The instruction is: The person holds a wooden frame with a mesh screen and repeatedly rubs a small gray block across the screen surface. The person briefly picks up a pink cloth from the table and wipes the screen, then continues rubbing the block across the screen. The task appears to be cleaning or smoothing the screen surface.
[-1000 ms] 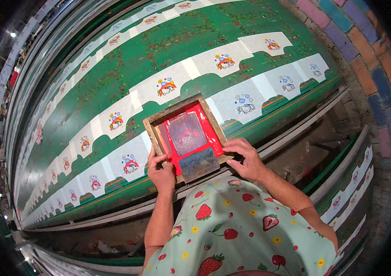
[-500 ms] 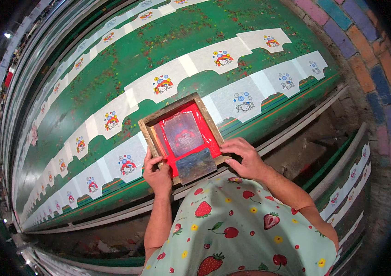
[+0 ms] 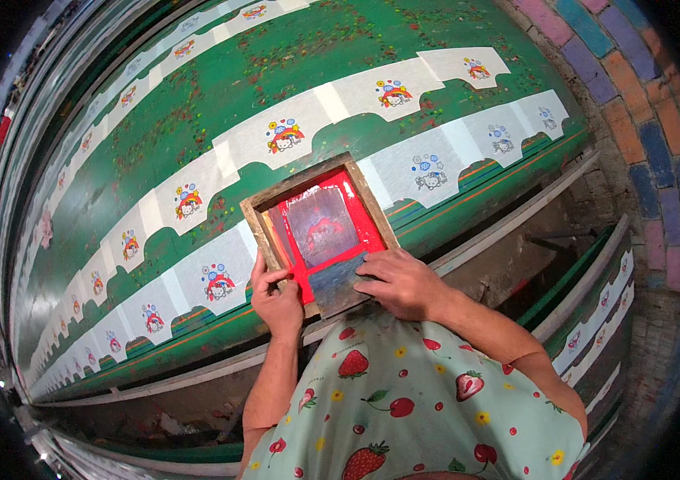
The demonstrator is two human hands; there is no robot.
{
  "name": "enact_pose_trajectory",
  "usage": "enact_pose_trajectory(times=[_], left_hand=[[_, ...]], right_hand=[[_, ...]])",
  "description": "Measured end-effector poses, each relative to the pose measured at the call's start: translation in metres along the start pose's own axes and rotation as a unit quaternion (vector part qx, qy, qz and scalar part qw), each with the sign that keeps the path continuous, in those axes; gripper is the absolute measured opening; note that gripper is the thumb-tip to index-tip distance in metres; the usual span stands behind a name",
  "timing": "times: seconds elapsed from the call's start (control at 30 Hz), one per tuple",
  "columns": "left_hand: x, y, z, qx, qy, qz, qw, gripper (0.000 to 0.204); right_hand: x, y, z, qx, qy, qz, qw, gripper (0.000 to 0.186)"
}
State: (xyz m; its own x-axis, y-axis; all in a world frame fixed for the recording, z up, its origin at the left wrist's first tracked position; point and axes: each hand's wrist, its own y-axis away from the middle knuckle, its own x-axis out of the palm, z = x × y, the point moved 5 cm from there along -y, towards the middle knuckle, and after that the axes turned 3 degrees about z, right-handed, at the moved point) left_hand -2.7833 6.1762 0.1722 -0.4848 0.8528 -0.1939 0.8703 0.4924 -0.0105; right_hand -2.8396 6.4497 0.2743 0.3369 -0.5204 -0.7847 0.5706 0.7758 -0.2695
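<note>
A wooden screen-printing frame [image 3: 296, 179] lies on the white strip along the near edge of the green table, with red ink spread around its mesh window [image 3: 322, 228]. My left hand [image 3: 278, 304] is closed on the frame's left side, near its lower corner. A dark flat squeegee [image 3: 330, 286] rests at the near end inside the frame, tilted toward me. My right hand [image 3: 404, 284] grips the squeegee's right part, fingers over its upper edge. The print beneath the mesh shows only faintly. Left of the frame, a printed sheet [image 3: 218, 282] carries red; the sheet to its right [image 3: 428, 178] shows blue and black outlines.
The long green table [image 3: 404, 40] is speckled with ink and bears several rows of white printed sheets [image 3: 284, 138]. A pale rail [image 3: 508, 212] runs along its near edge. Another table with sheets [image 3: 588, 328] stands at lower right; a painted brick path [image 3: 628, 112] lies beyond.
My right hand has moved left from the frame's right corner onto the squeegee and taken hold of it. My left hand stays on the frame.
</note>
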Motion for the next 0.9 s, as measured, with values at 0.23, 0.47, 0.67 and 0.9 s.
enact_pose_trajectory(times=[0.23,0.47,0.67,0.9], left_hand=[[0.001,0.000,-0.002,0.008,0.000,-0.003,1.000,0.029],[0.003,0.000,0.001,-0.009,0.017,-0.004,1.000,0.027],[0.002,0.001,0.001,0.030,-0.006,-0.004,1.000,0.026],[0.003,0.003,0.015,0.026,0.027,-0.002,0.999,0.027]], right_hand=[[0.004,-0.023,0.011,-0.021,0.041,0.005,0.999,0.035],[-0.001,-0.044,0.006,-0.015,0.070,0.120,0.990,0.035],[-0.023,-0.093,-0.033,-0.020,0.010,0.166,0.986,0.036],[-0.014,-0.157,-0.082,-0.002,0.077,0.044,0.996,0.038]])
